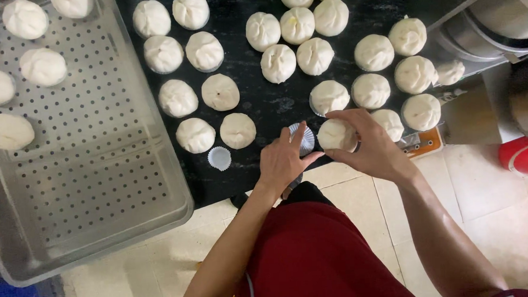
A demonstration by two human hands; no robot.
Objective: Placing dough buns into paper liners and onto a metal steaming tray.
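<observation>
Right hand clamps a dough bun — left hand pinches a paper liner.

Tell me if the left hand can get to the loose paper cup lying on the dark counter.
Probably yes. The empty paper cup lies close beside the left hand, near the counter edge, with bare counter between them. But that hand already pinches another paper liner, so its fingers are not free.

Bakery kitchen: raw buns, perforated tray
</observation>
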